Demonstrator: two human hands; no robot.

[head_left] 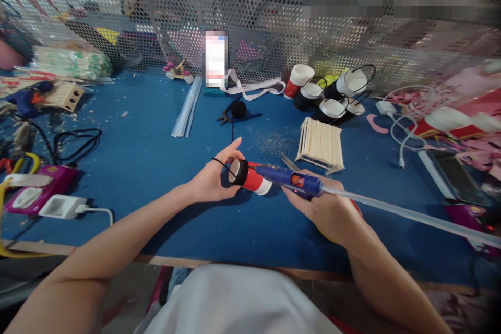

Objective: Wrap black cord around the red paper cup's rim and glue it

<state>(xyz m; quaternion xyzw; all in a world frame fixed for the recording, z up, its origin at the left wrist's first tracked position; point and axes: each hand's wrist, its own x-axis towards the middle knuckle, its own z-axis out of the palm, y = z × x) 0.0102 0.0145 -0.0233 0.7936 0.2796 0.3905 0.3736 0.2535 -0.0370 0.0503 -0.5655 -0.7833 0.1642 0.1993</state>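
Note:
My left hand (214, 180) grips a red and white paper cup (253, 180) lying on its side, its base ringed by a black band with a thin black loop over my fingers. My right hand (326, 209) is closed round a blue hot glue gun (291, 179) whose nozzle points at the cup's side. A long clear glue stick (410, 216) trails out of the gun's back to the right. Both hands hover just above the blue table mat (156, 167).
A popsicle-stick box (321, 144) stands just beyond the hands. Several cups with black handles (332, 96) sit at the back right, glue sticks (187, 109) at the back centre. Cables, a charger (62, 206) and another glue gun (27, 99) lie left; a perforated metal screen (254, 21) stands behind.

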